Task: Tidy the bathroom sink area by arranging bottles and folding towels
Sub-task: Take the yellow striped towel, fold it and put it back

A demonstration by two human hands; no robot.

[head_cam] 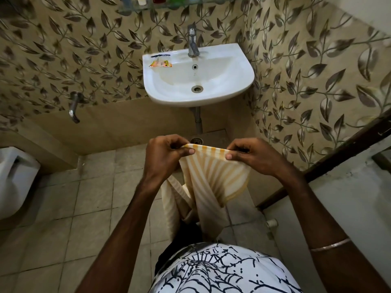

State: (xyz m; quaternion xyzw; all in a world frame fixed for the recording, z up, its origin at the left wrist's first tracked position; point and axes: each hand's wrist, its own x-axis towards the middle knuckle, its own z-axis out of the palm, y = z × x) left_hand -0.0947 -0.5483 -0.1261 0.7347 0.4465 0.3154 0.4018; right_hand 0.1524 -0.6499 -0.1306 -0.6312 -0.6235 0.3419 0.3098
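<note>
Yellow-and-white striped cloth towel (211,178) held up in mid-air below the white ceramic wall sink (243,68), lower part hanging loose. Left hand (167,153) and right hand (254,154) each pinch the top edge, thumbs in front. Orange sachet (161,63) on sink ledge, left of chrome tap (193,42). Bottles on glass shelf (135,8) above.

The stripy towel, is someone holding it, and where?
Yes. The yellow-and-white striped cloth towel is pinched along its top edge by both hands: left hand and right hand. The rest hangs down.
</note>
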